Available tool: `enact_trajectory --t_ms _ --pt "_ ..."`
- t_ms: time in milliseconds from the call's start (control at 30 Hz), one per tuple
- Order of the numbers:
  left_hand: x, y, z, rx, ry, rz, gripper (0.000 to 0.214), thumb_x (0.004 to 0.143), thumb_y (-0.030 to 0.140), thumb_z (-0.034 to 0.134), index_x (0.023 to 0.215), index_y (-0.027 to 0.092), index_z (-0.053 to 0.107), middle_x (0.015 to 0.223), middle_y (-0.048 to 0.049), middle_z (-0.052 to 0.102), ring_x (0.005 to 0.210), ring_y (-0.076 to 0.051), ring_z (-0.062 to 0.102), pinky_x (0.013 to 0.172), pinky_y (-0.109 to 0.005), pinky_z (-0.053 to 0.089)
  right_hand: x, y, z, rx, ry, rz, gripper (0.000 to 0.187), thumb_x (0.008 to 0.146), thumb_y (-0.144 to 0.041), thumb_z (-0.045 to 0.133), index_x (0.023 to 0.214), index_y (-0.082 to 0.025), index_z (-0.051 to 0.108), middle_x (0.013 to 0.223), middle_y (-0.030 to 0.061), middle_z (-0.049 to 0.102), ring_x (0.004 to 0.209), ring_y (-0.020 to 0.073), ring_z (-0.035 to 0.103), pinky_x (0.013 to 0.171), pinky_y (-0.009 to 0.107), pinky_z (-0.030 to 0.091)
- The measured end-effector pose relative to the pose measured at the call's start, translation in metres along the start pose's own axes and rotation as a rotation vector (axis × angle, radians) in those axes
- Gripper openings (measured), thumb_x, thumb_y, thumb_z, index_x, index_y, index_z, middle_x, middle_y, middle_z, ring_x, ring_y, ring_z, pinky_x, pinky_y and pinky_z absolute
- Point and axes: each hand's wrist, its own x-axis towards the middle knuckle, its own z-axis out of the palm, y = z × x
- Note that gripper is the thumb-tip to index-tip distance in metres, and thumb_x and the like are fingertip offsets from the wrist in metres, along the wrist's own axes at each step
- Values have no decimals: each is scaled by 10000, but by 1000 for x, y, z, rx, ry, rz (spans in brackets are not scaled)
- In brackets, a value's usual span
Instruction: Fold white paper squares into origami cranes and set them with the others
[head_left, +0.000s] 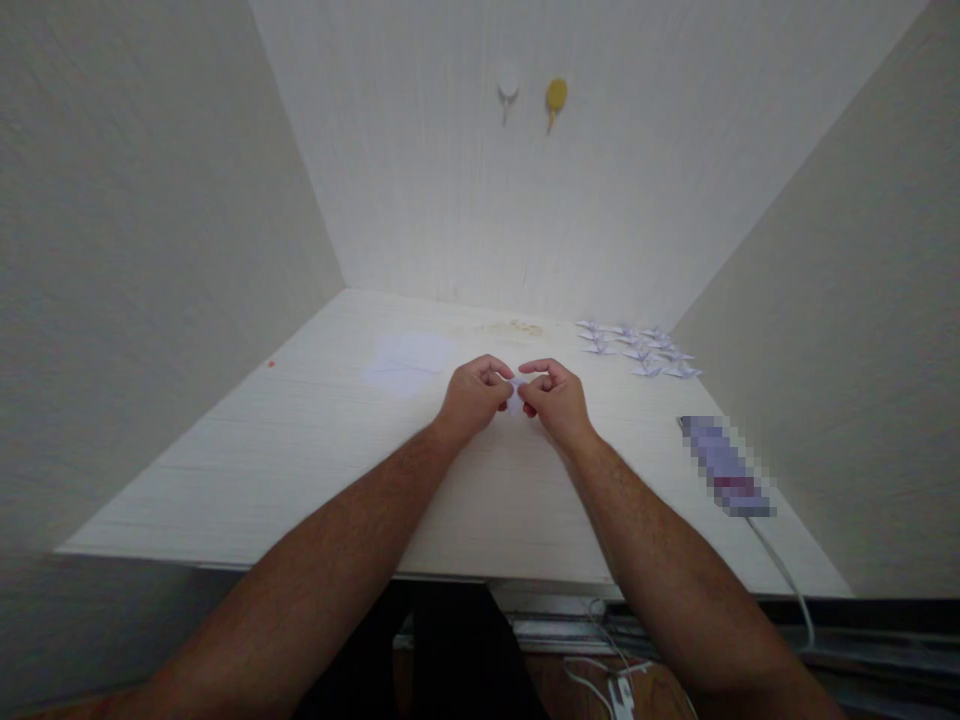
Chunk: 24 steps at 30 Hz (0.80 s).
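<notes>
Between my two hands is a small piece of folded white paper (514,402), mostly covered by the fingers. My left hand (480,392) pinches its left side between thumb and fingers. On the other side my right hand (552,394) grips the paper the same way, with the index finger arched above it. The exact shape of the folds is too small to make out. Several folded paper cranes (637,354) stand in rows at the back right of the white table (315,450). Loose white paper sheets (405,362) lie left of my hands.
A blurred-out phone-like device (724,468) lies at the right, its white cable (787,575) running over the front edge. Walls enclose the table on three sides. A white hook (508,88) and a yellow hook (556,96) hang on the back wall. Below is a power strip (621,697).
</notes>
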Motion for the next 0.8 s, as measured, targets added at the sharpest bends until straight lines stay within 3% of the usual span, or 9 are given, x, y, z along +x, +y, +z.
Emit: enact_trajectory --t_ms 200,433,633,800 --pt "-1 -1 2 39 -17 66 182 646 168 615 828 162 620 532 39 596 490 -110 565 493 -209 434 1 3 3 54 18 51 138 639 -269 659 717 -195 572 491 -75 530 388 78 448 386 197 329" --pt "-2 1 2 -93 -84 -11 190 641 191 653 825 143 642 559 32 597 513 -101 570 539 -226 477 1 1 3 131 79 22 120 633 -253 657 709 -193 586 483 -85 486 404 68 410 395 196 314" --pt "0 0 0 -144 36 -49 149 615 163 640 763 148 641 530 34 591 482 -103 557 503 -228 476 0 0 0 186 -45 9 220 648 -242 675 853 -198 610 587 -60 592 504 106 555 427 203 402" --pt "0 -2 1 -130 32 -49 110 612 156 634 721 153 620 529 32 597 454 -102 552 462 -221 467 2 3 1 130 21 -16 122 638 -190 656 756 -180 626 535 -55 591 454 88 523 427 195 393"
